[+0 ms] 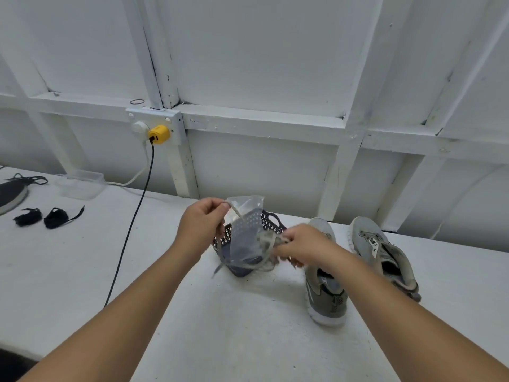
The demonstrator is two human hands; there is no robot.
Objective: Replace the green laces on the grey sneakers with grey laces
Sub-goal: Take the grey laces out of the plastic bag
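Note:
Two grey sneakers stand on the white table at the right, one (326, 295) partly behind my right forearm, the other (385, 252) further right; no laces show in them. My left hand (202, 224) pinches a clear plastic bag (245, 232) and the end of a grey lace at its top corner. My right hand (301, 248) grips a bunch of grey lace (268, 241) beside the bag. Both hands hover above a dark perforated basket (271, 220).
Two black lace bundles (41, 217) lie at the left, near a clear plastic box (81, 184) and a round grey object (11, 194). A black cable (129, 230) runs from a yellow plug (159, 134) on the wall socket down across the table.

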